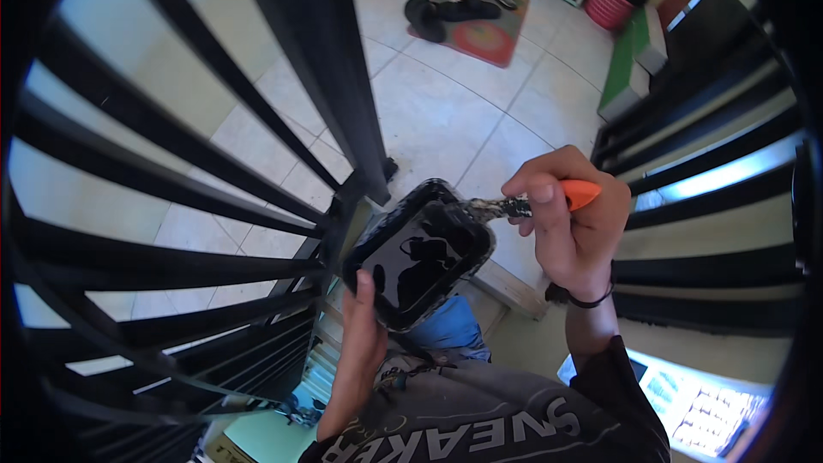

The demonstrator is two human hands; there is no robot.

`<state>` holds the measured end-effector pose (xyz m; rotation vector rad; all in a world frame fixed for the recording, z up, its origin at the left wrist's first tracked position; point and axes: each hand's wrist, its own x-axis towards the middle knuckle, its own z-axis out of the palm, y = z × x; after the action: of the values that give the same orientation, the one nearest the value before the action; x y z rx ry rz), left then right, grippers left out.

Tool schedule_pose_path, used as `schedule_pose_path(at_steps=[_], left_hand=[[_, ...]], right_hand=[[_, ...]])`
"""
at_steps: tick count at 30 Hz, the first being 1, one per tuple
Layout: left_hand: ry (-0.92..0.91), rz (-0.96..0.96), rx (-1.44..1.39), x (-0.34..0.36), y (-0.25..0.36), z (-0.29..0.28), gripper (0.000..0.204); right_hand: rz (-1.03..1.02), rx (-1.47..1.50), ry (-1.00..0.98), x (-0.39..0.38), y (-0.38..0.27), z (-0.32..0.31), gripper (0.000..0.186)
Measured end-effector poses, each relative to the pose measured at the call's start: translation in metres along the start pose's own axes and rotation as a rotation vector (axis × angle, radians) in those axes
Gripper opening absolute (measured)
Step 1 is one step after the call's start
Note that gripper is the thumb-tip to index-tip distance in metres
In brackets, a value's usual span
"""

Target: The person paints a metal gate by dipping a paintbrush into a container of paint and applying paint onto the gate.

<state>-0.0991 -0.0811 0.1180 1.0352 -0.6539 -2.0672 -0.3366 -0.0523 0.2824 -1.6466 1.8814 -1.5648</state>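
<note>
Black paint loaded for the railing

A tray of black paint (420,253) is gripped by the left hand (360,334) beside the black railing (171,154); an orange-handled brush (549,199), clasped in the right hand (574,223), is best dipped lightly and wiped on the rim.

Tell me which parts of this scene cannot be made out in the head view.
- Brush bristles: the orange-handled brush in the right hand ends in a dark smear at the tray rim.
- Black tray: its glossy contents only reflect; depth unclear.
- Left hand: its fingers are hidden under the tray.
- Black gate bars: cut off by the dark rim.
</note>
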Motion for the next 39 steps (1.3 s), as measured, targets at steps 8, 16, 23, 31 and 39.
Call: schedule_pose_path(at_steps=[8, 16, 23, 31, 39], left_hand=[[0.023, 0.057, -0.020, -0.002, 0.019, 0.018, 0.064], [-0.014, 0.099, 0.006, 0.006, 0.026, 0.023, 0.060], [0.082, 0.177, -0.005, -0.001, 0.035, 0.009, 0.065], [0.039, -0.064, 0.104, 0.008, -0.004, -0.004, 0.090], [0.055, -0.059, 0.030, 0.010, 0.011, -0.015, 0.088]], right_hand=[[-0.294, -0.316, -0.235, 0.013, 0.017, 0.035, 0.021], [-0.267, -0.315, -0.233, 0.022, 0.022, 0.034, 0.020], [-0.159, -0.155, -0.187, 0.018, 0.019, 0.048, 0.013], [0.002, 0.038, -0.070, -0.027, 0.019, 0.039, 0.030], [-0.027, 0.029, -0.113, -0.011, 0.007, 0.065, 0.039]])
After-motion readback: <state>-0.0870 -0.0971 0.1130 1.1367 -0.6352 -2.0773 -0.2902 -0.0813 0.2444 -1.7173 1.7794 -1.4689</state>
